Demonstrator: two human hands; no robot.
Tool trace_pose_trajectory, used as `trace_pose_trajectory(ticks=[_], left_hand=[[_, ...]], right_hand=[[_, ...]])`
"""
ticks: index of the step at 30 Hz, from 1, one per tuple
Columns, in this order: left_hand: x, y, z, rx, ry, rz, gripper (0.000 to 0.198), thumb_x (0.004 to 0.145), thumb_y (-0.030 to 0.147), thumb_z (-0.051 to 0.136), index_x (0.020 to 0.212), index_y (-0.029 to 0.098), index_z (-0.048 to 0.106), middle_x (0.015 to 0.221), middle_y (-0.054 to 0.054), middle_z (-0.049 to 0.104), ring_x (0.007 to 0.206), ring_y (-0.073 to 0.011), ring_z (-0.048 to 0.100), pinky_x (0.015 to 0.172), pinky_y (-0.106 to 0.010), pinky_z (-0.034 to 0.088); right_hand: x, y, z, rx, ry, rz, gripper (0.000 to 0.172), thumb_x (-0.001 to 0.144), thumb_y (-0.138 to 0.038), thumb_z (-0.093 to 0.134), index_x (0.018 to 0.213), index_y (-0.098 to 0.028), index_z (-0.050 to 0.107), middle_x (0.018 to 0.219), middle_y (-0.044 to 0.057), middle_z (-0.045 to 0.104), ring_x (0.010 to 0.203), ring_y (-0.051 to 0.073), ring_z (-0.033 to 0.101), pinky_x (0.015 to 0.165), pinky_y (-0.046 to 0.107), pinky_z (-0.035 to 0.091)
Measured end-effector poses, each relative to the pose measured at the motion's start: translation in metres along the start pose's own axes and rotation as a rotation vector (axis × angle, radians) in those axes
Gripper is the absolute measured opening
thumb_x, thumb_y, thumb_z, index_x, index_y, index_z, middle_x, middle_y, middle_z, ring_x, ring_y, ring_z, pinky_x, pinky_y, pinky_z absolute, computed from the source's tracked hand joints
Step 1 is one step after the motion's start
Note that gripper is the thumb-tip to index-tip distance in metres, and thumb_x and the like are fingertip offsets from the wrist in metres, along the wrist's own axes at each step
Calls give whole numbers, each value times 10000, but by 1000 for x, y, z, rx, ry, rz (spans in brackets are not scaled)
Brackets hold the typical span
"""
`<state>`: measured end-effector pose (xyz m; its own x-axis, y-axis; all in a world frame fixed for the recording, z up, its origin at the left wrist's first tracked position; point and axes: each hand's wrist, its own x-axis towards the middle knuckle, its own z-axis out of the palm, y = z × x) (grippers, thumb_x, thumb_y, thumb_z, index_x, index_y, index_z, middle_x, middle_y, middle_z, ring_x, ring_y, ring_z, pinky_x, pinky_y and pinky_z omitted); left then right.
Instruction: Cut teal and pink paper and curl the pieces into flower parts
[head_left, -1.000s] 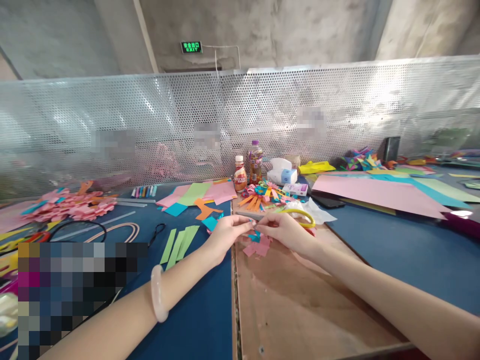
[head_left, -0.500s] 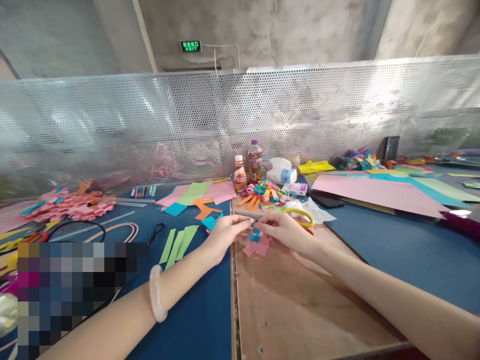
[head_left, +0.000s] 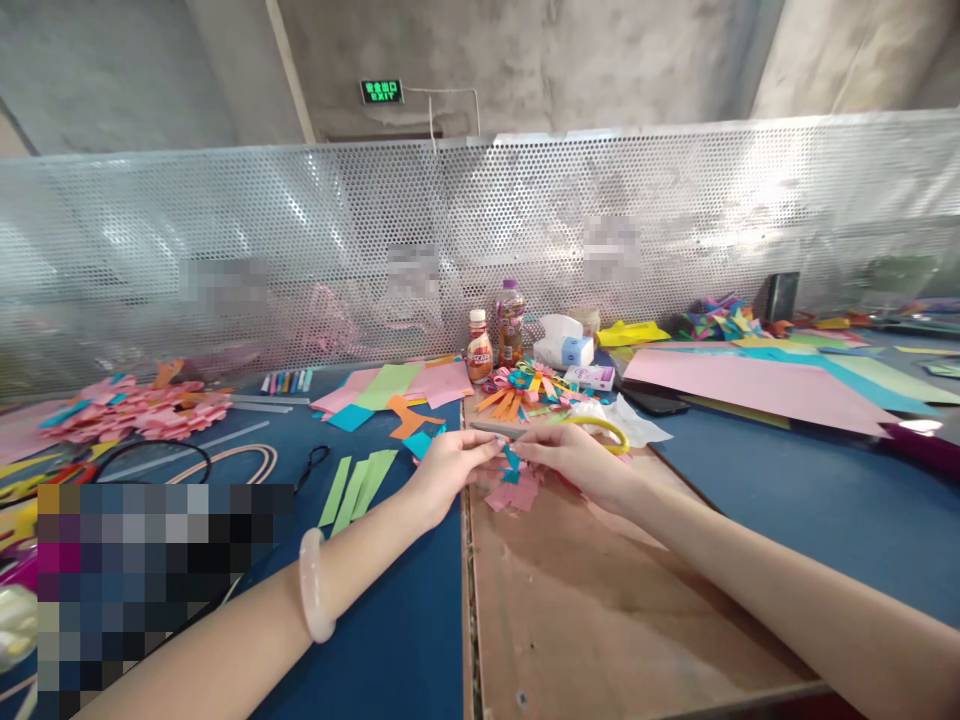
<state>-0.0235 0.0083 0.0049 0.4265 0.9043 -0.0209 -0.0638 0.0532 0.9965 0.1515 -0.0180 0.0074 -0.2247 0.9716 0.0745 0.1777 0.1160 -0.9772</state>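
My left hand [head_left: 448,468] and my right hand [head_left: 574,458] meet fingertip to fingertip over the brown board [head_left: 600,610]. Both pinch a small teal paper piece [head_left: 511,460] between them. Pink paper scraps [head_left: 514,492] lie on the board just under the fingers. Yellow-handled scissors [head_left: 600,428] rest right behind my right hand, their blades pointing left. A pale bracelet [head_left: 313,586] sits on my left wrist.
Green paper strips [head_left: 358,484] lie left of my hands on the blue table [head_left: 810,490]. Behind are two bottles [head_left: 495,338], a heap of coloured paper loops [head_left: 529,385], a tissue pack [head_left: 564,345], large pink and teal sheets [head_left: 757,385], pink paper flowers [head_left: 135,408] and a perforated metal screen [head_left: 480,240].
The hands have hardly moved. The teal piece between the fingertips has shifted slightly, now hanging a little lower between them.
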Motion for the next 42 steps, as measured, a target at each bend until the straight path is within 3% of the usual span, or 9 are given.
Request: trace_pose_trajectory(ticks=[31, 42], left_hand=[[-2, 5, 4, -13, -8, -19, 188, 674, 228, 685, 830, 125, 680, 772, -66, 673, 737, -165, 623, 681, -297, 515], [-4, 7, 7, -9, 3, -19, 226, 683, 288, 676, 841, 127, 679, 786, -78, 674, 748, -181, 624, 664, -300, 515]], right_hand=[[3, 7, -2, -8, 44, -15, 254, 676, -386, 642, 676, -132, 649, 583, -10, 566, 535, 91, 469, 520, 219, 368], [2, 4, -1, -57, 45, -16, 248, 683, -388, 623, 656, -141, 635, 566, -20, 546, 513, 84, 458, 497, 215, 360]])
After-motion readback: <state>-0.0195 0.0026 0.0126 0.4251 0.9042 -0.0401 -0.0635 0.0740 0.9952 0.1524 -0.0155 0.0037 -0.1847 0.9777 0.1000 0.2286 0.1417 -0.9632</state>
